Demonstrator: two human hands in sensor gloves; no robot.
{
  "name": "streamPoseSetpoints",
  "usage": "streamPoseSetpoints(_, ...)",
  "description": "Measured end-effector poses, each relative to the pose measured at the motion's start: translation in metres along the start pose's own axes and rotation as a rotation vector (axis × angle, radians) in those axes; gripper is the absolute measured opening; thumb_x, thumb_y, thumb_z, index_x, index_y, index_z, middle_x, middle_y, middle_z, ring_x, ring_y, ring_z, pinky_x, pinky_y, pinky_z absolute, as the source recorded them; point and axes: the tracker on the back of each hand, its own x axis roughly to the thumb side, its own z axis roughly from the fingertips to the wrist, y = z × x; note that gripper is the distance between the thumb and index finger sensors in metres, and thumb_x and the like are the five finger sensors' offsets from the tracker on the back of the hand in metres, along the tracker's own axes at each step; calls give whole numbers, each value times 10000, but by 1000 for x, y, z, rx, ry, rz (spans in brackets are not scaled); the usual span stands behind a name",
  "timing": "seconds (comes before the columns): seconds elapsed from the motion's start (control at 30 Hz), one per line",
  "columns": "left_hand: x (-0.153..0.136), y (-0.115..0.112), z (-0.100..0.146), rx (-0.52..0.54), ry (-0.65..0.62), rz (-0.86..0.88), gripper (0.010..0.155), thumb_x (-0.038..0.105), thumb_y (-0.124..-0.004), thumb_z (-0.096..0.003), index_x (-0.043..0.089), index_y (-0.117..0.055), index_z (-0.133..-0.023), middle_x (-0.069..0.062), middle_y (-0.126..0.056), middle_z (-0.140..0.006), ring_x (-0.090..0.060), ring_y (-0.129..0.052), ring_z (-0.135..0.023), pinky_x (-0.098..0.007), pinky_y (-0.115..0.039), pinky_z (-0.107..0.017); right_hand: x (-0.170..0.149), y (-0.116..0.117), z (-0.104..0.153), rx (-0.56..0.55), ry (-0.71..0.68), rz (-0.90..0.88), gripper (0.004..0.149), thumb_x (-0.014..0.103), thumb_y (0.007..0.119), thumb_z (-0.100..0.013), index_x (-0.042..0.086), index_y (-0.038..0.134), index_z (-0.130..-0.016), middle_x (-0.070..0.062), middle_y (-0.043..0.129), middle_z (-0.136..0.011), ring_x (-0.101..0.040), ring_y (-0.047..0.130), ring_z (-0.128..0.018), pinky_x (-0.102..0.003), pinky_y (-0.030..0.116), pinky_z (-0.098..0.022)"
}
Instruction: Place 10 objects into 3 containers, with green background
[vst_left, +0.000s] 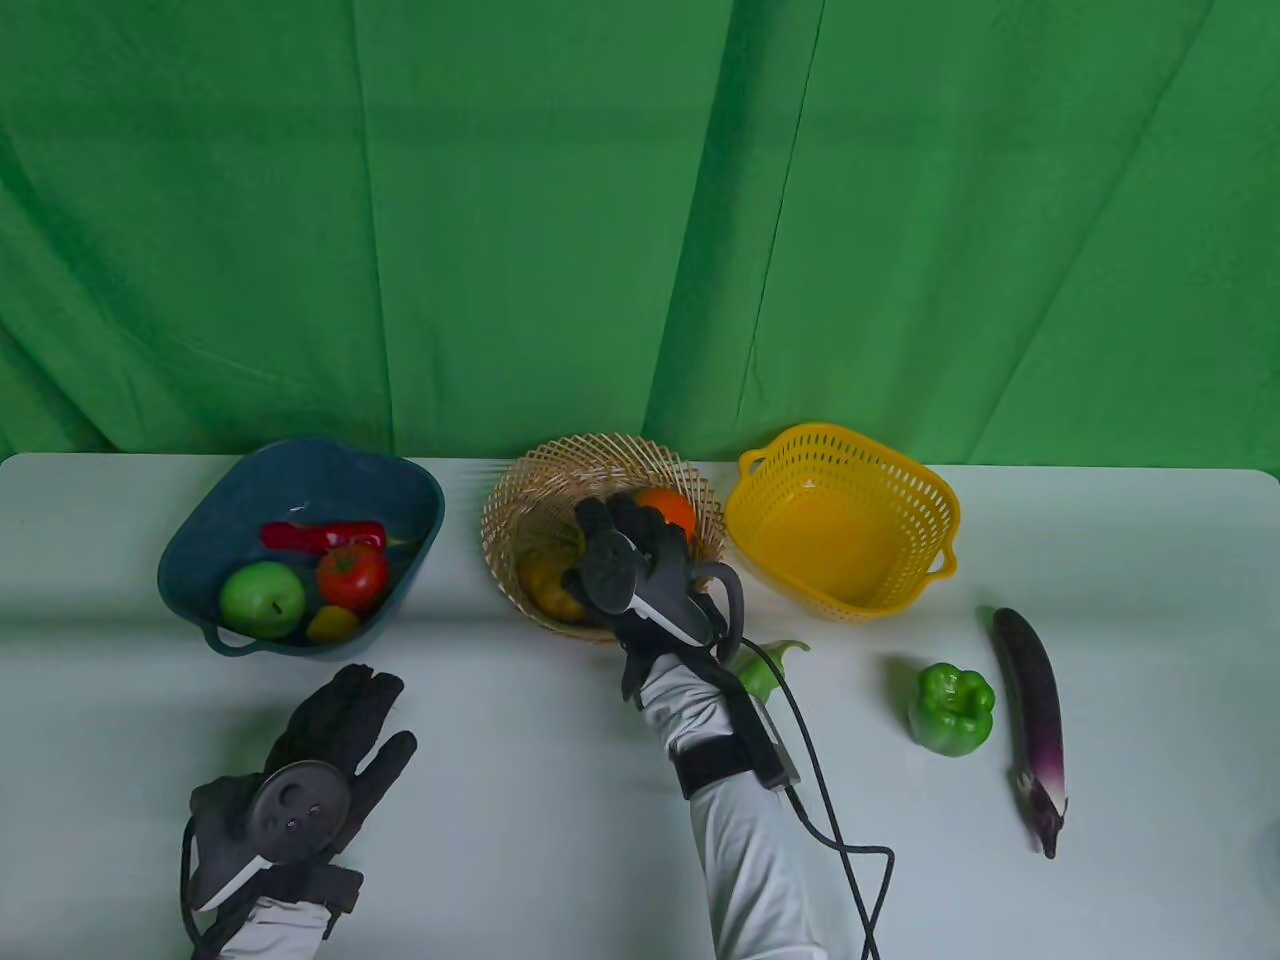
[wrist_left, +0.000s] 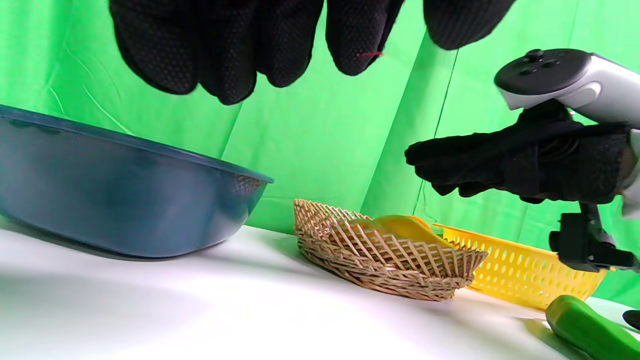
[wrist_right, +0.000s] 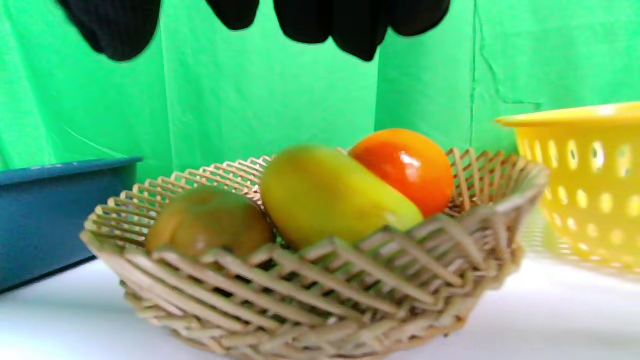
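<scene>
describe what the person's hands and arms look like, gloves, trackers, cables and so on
Both hands, left hand and right hand, wear black textured gloves with white sleeves behind. Each back carries a round dark tracker with a white handle. A black cable trails along the right forearm.

Your left hand (vst_left: 335, 735) and right hand (vst_left: 640, 560) wear black knit gloves (dotted grip texture on the fingers (wrist_left: 225, 45)) — each backed by a dark round tracker on a white-grey body — with white sleeves and black cables.
</scene>
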Motion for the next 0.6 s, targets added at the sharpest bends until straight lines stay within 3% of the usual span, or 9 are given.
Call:
streamPoseSetpoints(0.27,1,0,0,9,-11,4,638,585,-599,-573,296,-579,-1142,-152,-659,-1173,-418,-776,-1022,-574,-722,-654,-28,-13,30,-18,2,-80,738,582,650,-535,293,376,-1157,-119,423,-1235,-437,500,-1086,-601,438,-822)
streamPoseSetpoints(0.6,2,0,0,20,-30,13,637,586,-599,-572,298,-581,-1141,-150,-661,-1173,-414,-778,-1023,-573,-722,-655,-68,-14,75,-39,62,-156,732,581,638,-543,275,383,-1157,-138,424,-1229,-455,505,-1073,-610,445,-809)
